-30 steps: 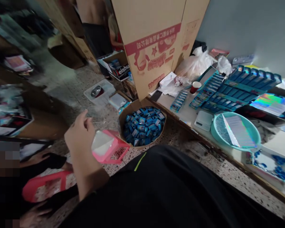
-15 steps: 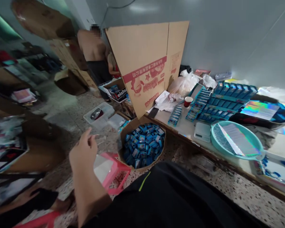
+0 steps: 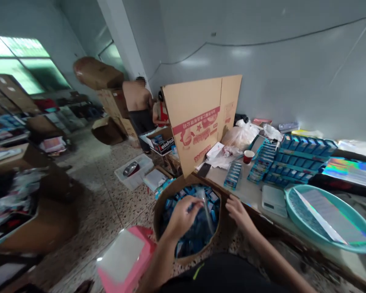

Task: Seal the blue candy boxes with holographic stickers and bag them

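My left hand (image 3: 184, 215) is over a round cardboard container (image 3: 161, 211) filled with small blue packages (image 3: 183, 248). Its fingers pinch one end of a clear, thin plastic piece (image 3: 206, 209), which hangs slanting over the packages and is blurred. To the right, my right hand (image 3: 238, 211) is at the container's right side, beside the table edge. Its fingers are apart and slightly bent, and nothing shows in them.
A pink stool (image 3: 118, 256) stands at lower left. The table on the right bears a scale (image 3: 274, 200), a turquoise basin (image 3: 326, 240), a paper cup (image 3: 248, 156) and blue display boxes (image 3: 301, 158). A cardboard sheet (image 3: 198, 122) stands behind. Two people are farther back.
My left hand has moved right, from beside the container to above the packages, with the clear piece. My right hand has come into view. The camera view has tilted up.
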A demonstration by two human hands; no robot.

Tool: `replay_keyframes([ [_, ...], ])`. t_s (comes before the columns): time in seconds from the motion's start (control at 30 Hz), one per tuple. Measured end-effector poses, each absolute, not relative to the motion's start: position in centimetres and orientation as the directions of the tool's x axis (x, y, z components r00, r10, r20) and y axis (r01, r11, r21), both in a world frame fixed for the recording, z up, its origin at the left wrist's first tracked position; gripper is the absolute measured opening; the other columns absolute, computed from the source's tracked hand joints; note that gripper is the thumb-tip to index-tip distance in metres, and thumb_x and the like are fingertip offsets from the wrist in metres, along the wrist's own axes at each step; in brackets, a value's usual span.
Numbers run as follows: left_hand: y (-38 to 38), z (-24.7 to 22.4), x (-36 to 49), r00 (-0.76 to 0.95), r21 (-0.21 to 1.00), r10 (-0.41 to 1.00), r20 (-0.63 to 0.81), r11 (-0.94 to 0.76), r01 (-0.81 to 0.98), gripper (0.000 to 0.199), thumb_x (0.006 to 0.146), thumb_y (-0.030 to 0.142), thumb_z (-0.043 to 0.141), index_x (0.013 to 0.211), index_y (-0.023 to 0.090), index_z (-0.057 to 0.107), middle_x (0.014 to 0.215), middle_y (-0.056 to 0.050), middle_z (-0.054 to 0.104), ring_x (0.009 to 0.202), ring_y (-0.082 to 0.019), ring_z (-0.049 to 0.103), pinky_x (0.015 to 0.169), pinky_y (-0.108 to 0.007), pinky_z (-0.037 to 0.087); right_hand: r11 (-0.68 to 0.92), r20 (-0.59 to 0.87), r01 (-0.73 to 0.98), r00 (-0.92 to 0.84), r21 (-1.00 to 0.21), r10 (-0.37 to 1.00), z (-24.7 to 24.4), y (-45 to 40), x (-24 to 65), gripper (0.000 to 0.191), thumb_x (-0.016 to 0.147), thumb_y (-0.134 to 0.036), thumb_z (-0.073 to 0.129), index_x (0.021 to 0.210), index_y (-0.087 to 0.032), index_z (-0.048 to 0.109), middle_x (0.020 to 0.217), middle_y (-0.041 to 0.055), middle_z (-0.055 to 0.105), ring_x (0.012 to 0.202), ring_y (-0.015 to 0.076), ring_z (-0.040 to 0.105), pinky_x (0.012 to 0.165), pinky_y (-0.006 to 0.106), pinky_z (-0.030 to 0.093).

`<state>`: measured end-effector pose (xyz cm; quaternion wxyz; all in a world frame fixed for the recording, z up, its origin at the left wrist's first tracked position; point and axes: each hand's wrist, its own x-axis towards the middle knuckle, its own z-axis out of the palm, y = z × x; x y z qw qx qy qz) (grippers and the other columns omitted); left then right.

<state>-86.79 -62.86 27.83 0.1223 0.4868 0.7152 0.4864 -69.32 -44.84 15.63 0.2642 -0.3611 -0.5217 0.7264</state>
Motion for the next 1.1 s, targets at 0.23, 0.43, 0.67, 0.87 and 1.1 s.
replay_keyframes([
  [0.23,-62.5,29.1,-85.0,-0.329,0.887,0.905,0.270,-0.101,0.451,0.029,0.103,0.033,0.044,0.095,0.018,0.067,0.088,-0.007,0.074,0.085,-0.018,0.068,0.084,-0.028,0.052,-0.601,-0.225,-0.172,-0.820,-0.780,0.527,13.5,-47.3,-67.7,0.076,0.066,-0.053,0.094,0.132,-0.035,0.061,0.126,0.0094,0.069,0.121,0.0311,0.064,0.103,0.047,0.047],
  [0.43,-61.7,28.1,-86.1,-0.580,0.937,0.797,0.171,0.051,0.346,0.035,0.097,0.049,0.055,0.098,0.017,0.070,0.084,-0.007,0.074,0.077,-0.020,0.069,0.077,-0.030,0.055,-0.531,-0.232,-0.184,-0.749,-0.827,0.621,15.2,-44.2,-66.3,0.051,0.052,-0.045,0.102,0.091,-0.022,0.078,0.074,0.0016,0.070,0.068,0.0144,0.063,0.070,0.025,0.049],
  [0.67,-60.1,26.5,-85.9,-0.860,0.944,0.506,0.065,0.248,0.218,0.051,0.077,0.068,0.069,0.068,0.018,0.061,0.061,-0.004,0.067,0.058,-0.020,0.065,0.057,-0.027,0.050,-0.268,-0.173,-0.033,-0.685,-0.963,0.708,17.4,-42.0,-65.1,0.063,0.066,-0.079,0.077,0.064,-0.017,0.069,0.058,0.0050,0.065,0.050,0.0145,0.055,0.053,0.026,0.044],
  [0.87,-55.6,25.9,-85.2,-0.905,0.935,0.425,0.019,0.314,0.167,0.048,0.072,0.065,0.071,0.073,0.019,0.056,0.054,0.002,0.059,0.047,-0.015,0.055,0.049,-0.026,0.044,-0.180,-0.187,0.052,-0.359,-0.982,0.914,16.8,-36.3,-61.3,0.057,0.071,-0.073,0.072,0.077,-0.016,0.075,0.065,0.0054,0.069,0.053,0.0186,0.061,0.052,0.027,0.047],
  [1.1,-51.9,26.7,-82.5,-0.925,0.965,0.372,0.083,0.200,0.167,0.044,0.083,0.055,0.067,0.107,0.018,0.067,0.067,0.003,0.063,0.051,-0.012,0.053,0.050,-0.022,0.046,-0.242,-0.125,0.334,0.335,-0.911,0.934,15.6,-23.6,-43.6,0.053,0.084,-0.055,0.051,0.105,-0.009,0.070,0.088,0.0157,0.074,0.074,0.0260,0.069,0.069,0.035,0.055],
])
